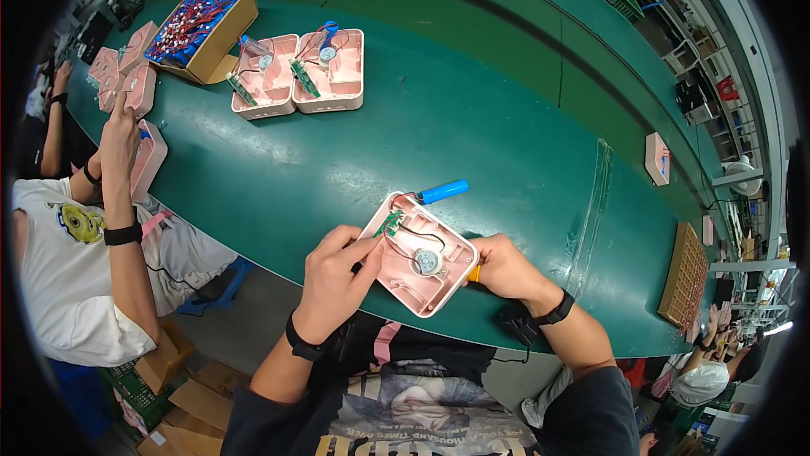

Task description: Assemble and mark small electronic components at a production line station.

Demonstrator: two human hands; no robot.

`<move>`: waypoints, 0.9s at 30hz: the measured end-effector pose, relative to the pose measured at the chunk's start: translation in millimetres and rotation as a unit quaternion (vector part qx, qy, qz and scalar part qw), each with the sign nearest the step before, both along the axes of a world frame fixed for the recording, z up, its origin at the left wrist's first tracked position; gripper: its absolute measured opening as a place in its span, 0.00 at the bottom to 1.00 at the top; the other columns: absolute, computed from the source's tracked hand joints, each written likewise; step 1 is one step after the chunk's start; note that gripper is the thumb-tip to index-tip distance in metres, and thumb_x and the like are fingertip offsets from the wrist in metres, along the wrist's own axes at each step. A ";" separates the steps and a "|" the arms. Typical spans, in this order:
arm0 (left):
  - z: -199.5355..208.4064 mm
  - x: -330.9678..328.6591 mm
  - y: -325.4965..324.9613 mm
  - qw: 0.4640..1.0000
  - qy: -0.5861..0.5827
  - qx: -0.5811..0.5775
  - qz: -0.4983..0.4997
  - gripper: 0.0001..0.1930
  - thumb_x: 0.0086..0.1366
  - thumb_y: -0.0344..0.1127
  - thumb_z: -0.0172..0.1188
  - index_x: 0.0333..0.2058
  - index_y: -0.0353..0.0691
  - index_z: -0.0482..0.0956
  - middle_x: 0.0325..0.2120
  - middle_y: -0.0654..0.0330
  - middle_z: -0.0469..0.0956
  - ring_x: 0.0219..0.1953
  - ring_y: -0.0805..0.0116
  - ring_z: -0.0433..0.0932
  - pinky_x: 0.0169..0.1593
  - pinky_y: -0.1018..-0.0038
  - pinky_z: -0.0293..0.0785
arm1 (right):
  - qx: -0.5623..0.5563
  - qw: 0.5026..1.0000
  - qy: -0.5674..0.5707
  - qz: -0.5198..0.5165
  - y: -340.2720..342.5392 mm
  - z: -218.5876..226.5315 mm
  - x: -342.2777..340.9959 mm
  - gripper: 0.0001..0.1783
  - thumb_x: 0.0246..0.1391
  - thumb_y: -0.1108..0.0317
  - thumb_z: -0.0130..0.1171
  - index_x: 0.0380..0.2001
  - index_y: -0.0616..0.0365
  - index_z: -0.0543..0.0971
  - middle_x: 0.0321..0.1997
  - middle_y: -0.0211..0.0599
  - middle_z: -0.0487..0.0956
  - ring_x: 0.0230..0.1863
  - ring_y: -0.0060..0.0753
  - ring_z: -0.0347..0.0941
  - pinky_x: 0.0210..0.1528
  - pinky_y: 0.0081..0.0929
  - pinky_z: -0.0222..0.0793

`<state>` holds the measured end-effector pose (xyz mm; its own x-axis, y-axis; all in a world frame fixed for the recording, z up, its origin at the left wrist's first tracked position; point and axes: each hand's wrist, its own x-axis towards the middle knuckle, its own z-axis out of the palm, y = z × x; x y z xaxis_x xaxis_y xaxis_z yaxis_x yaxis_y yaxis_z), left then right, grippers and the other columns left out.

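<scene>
In front of me is an open pink plastic housing (413,302), tilted near the table's front edge. Inside it are a round silvery motor (428,262), thin red and black wires and a small green circuit board (390,223). My left hand (336,277) reaches over the housing's left wall, thumb and fingers pinched at the board. Closed against the right wall, my right hand (509,269) grips the housing; a small yellow piece (474,274), its kind unclear, shows by its fingers. A blue cylindrical battery (444,192), wired to the housing, lies beyond its far edge.
Two more pink housings (342,102) with boards and motors stand far left, beside a cardboard box (221,38) of blue batteries. At left, a co-worker (89,245) handles pink housings. A brown divided tray (682,275) lies far right. A black object (516,323) sits by my right wrist.
</scene>
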<state>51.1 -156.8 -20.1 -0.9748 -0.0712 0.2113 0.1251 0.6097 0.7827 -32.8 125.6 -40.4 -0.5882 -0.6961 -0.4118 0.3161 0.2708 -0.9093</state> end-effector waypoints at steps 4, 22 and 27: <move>2.1 -1.3 1.1 1.000 0.006 0.003 0.007 0.08 0.67 0.29 0.70 0.44 0.36 0.91 0.35 0.55 0.81 0.35 0.56 0.82 0.39 0.62 0.79 | 0.141 0.980 0.142 0.008 9.7 18.5 -2.8 0.10 0.62 0.81 0.69 0.46 0.61 0.90 0.39 0.32 0.88 0.39 0.23 0.81 0.41 0.29 0.79; -2.9 -2.1 22.7 0.990 0.063 -0.129 -0.010 0.09 0.61 0.28 0.73 0.41 0.37 0.91 0.34 0.57 0.79 0.35 0.56 0.81 0.39 0.62 0.79 | 0.173 0.778 0.584 0.157 -19.5 37.9 -87.2 0.16 0.59 0.70 0.72 0.50 0.57 0.88 0.47 0.40 0.86 0.47 0.45 0.82 0.53 0.39 0.77; -3.5 -0.2 19.8 0.988 0.084 -0.126 0.002 0.07 0.61 0.28 0.73 0.39 0.36 0.90 0.32 0.58 0.77 0.32 0.57 0.79 0.35 0.63 0.78 | 0.135 0.905 0.398 0.064 -17.1 80.2 -72.2 0.15 0.57 0.70 0.74 0.47 0.60 0.88 0.45 0.40 0.85 0.44 0.47 0.82 0.45 0.38 0.79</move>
